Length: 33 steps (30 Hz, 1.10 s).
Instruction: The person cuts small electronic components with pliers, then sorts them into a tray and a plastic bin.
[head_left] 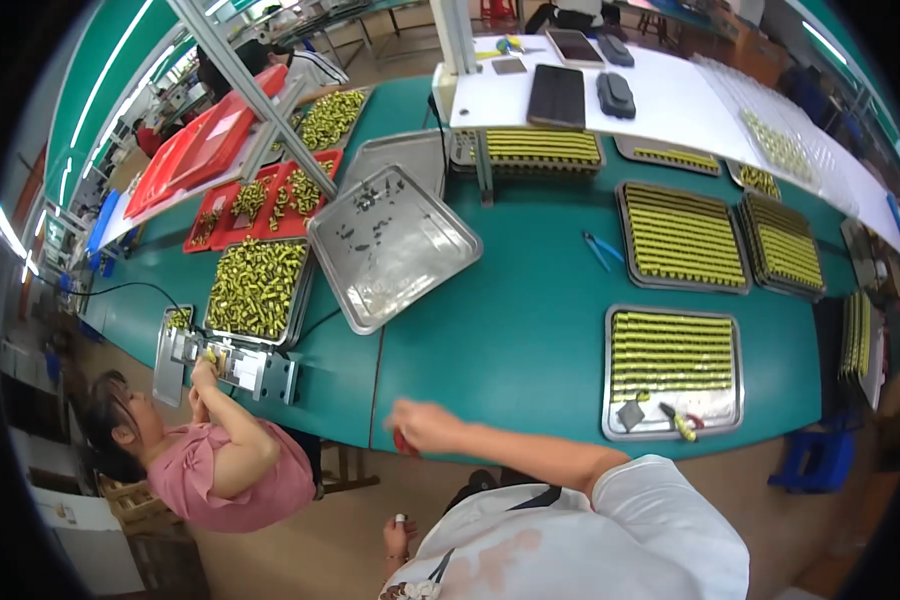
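Observation:
My right hand [428,427] is closed at the table's front edge, its forearm reaching across to the left. Something small and red shows under its fingers; what it is I cannot make out. Below, beside my body, hangs my left hand [398,538], fingers partly apart with nothing visible in them and a white wrap at one fingertip. Nearest on the right lies a metal tray [735,385] with rows of yellow-and-black small parts. On it rest a dark grey square piece [631,414] and cutting pliers [681,424] with yellow-green handles.
A co-worker in pink [220,470] handles a metal fixture [240,365] at left. A metal tray [400,270] with dark bits lies tilted mid-table. Loose parts fill another tray [255,290] and red bins [232,212]. Blue pliers [601,251] lie near stacked trays [685,235]. A metal post [455,40] stands behind.

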Tool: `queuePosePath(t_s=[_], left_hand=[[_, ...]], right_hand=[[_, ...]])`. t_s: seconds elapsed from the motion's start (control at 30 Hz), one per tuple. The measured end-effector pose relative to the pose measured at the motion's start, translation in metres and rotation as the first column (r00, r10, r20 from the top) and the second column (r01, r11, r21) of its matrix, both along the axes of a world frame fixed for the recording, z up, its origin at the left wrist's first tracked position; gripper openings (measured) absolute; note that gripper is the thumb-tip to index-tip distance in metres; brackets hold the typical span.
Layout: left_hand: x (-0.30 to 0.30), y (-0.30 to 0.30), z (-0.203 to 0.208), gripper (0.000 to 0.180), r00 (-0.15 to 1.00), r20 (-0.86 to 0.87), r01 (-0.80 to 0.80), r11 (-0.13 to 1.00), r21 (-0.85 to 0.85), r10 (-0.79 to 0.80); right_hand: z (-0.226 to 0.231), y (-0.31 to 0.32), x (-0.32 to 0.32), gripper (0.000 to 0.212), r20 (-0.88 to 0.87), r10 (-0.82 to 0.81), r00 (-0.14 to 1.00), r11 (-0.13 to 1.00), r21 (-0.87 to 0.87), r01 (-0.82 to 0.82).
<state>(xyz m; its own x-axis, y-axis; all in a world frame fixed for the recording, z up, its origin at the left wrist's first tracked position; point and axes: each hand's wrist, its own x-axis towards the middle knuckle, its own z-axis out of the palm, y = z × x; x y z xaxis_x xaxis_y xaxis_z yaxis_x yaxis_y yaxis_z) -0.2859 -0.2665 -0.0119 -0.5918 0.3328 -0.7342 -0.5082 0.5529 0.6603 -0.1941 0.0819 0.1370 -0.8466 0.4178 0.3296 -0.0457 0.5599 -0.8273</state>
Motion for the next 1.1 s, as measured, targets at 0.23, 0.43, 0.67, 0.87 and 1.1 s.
queuePosePath(t_s=[0.23,0.43,0.67,0.87,1.1], left_hand=[[0.002,-0.007,-0.002,0.020,0.997,-0.068,-0.028,0.999,-0.018,0.027],[-0.006,-0.023,0.012,0.014,0.978,-0.206,0.028,0.999,-0.018,-0.031],[-0.039,0.031,0.092,0.018,0.768,-0.569,0.250,0.956,-0.153,-0.292],[-0.097,0.135,0.133,0.017,0.722,-0.535,0.564,0.821,0.087,-0.439],[-0.151,0.191,0.148,0.018,0.818,-0.412,0.530,0.804,0.271,-0.401]], right_hand=[[0.235,0.217,0.030,0.034,-0.475,-0.537,0.697,0.636,0.315,0.705],[0.259,0.304,0.015,0.019,0.048,-0.862,0.506,0.352,0.774,0.526],[0.257,0.259,0.015,0.022,-0.449,-0.756,0.477,0.036,0.699,0.714],[0.245,0.290,0.022,0.018,-0.284,-0.845,0.452,0.188,0.634,0.750],[0.253,0.347,-0.036,0.026,-0.194,-0.923,0.333,0.095,0.722,0.685]])
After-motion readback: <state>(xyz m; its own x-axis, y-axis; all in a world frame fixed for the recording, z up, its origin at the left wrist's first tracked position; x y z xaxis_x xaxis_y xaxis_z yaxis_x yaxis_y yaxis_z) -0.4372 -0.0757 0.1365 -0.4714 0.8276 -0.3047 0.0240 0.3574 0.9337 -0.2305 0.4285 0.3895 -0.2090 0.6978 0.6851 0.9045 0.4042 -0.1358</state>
